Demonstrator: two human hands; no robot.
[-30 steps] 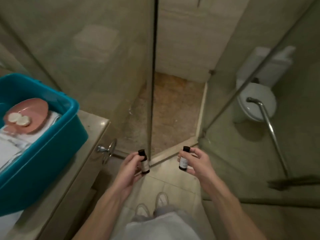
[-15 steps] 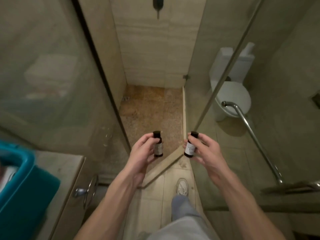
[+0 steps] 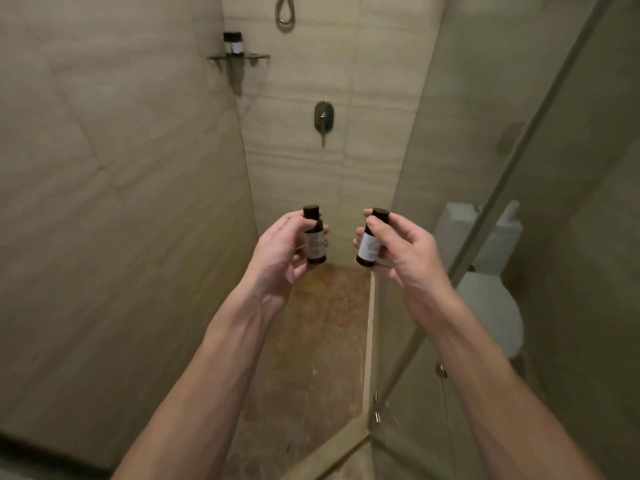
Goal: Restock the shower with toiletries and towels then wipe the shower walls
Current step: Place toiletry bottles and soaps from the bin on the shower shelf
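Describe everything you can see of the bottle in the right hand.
The right bottle is small, with a dark brown body, a black cap screwed on, and a white label whose print is too small to read. Glass or plastic, I cannot tell. It is tilted, cap leaning right, held in the air above the shower floor. The right hand grips it, fingers curled round its neck and side. It does not touch the left bottle.
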